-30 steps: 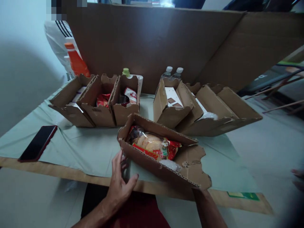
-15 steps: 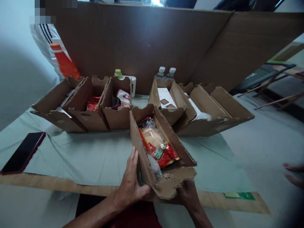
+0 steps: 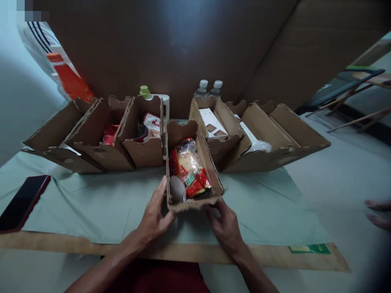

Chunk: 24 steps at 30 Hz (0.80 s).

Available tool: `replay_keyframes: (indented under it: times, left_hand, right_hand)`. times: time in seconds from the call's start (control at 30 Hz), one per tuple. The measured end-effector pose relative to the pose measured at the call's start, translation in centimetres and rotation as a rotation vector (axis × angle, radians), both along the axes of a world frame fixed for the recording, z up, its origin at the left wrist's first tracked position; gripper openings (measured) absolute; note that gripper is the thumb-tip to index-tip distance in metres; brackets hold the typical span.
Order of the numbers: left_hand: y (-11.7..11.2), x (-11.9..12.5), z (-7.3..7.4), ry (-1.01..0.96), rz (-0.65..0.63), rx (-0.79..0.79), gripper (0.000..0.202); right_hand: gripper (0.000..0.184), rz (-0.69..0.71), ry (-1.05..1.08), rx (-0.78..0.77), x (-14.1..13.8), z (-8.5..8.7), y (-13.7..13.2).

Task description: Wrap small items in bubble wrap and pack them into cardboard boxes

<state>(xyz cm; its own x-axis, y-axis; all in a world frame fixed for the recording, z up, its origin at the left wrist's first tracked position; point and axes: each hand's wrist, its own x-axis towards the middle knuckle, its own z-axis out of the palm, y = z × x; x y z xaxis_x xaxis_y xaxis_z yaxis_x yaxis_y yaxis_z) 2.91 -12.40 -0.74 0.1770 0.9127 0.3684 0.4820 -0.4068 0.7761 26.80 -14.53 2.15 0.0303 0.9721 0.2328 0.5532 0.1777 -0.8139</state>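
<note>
A narrow cardboard box stands lengthwise on the green cloth, its far end between the two rows of boxes. Inside lie a red snack packet and a clear wrapped roll. My left hand grips the box's near left corner, thumb under the front edge. My right hand holds the near right corner from below.
A row of three open cardboard boxes with packets stands at the left, another row at the right. Bottles and a big cardboard sheet stand behind. A dark phone lies at left. A person with an orange bottle stands far left.
The box has turned from lying slantwise near the table edge to pointing straight away, and slid forward between the two rows. Both hands moved with it to its near corners.
</note>
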Motion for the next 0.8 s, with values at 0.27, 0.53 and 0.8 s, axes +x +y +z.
replay_keyframes:
  times: [0.27,0.53,0.8]
  left_hand:
    - [3.7,-0.4,1.2,-0.022,0.323,-0.186,0.048]
    - [7.8,3.1,2.2,-0.063,0.421,-0.222,0.038]
    - [9.1,3.0,0.9,-0.142,0.36,-0.218,0.047]
  right_hand:
    - [0.023,0.006,-0.104,0.143,1.8,0.2,2.1]
    - [0.041,0.179,-0.245,0.314,0.9,4.8,7.2]
    - [0.052,-0.145,-0.55,0.264,3.3,8.7,11.9]
